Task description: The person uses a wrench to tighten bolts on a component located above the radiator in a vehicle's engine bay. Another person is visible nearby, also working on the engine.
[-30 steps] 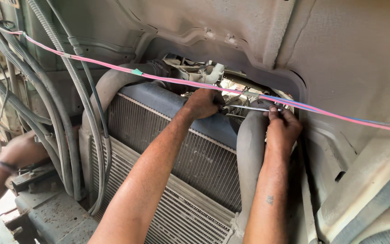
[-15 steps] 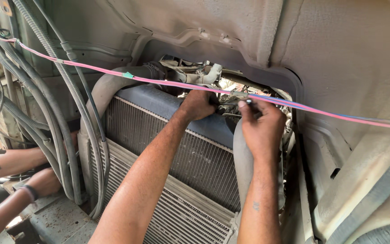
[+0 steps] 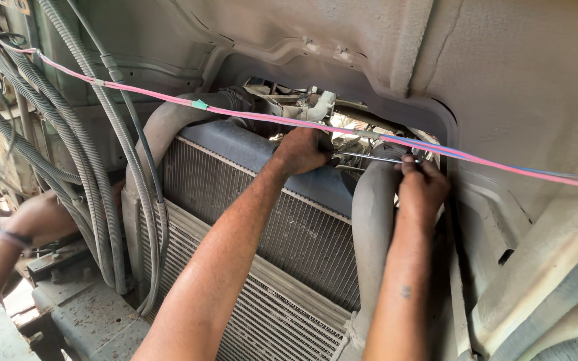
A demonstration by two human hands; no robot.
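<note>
Above the radiator (image 3: 262, 220), a left hand (image 3: 302, 150) and right hand (image 3: 421, 190) stand apart, each closed on an end of a thin metal rod (image 3: 369, 158) not yet freed from the engine bay.

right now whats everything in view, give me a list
radiator: one, dark finned core, centre, upright
finned cooler: one, silver, below and in front of the radiator
large hose: one, grey, runs down the radiator's right side
curved pipe: one, grey, bends over the radiator's top left corner
pink cable: one, pink, stretched across from upper left to right
corrugated conduits: several, grey, hanging at left
body panel: one, dusty beige, top and right
metal rod: one, silver, between the two hands
co-worker's hand: one, at far left by the conduits
left hand: gripping the rod's left end
right hand: fingers on the rod's right end
</note>
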